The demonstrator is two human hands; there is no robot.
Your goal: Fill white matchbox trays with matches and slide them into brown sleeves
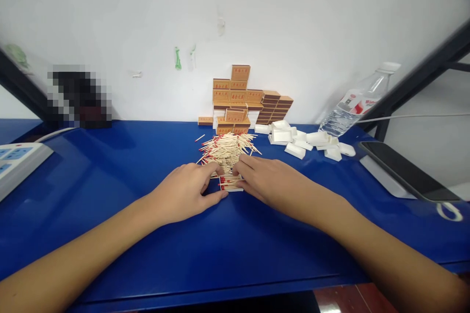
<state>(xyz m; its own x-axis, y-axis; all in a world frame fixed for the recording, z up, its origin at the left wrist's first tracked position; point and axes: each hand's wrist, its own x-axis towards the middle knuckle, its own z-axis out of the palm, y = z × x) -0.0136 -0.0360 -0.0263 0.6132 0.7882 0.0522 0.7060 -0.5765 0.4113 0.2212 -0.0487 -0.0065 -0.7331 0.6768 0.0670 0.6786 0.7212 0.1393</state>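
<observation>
A small white matchbox tray (235,190) lies on the blue table in front of me, holding red-tipped matches (228,182). My left hand (187,188) grips the tray's left end, thumb at the near side and bent fingers at the far side. Over the right end is my right hand (262,176), its fingers closed on matches at the tray; the fingertips are partly hidden. Directly behind both hands spreads a loose heap of matches (225,149), some with heads to the left and others pointing right.
Brown matchboxes (238,95) are stacked against the wall behind the heap. Several empty white trays (295,151) lie to the right. A clear bottle (354,102) leans at the back right, near a propped phone (407,168). At the left edge sits a power strip (22,164).
</observation>
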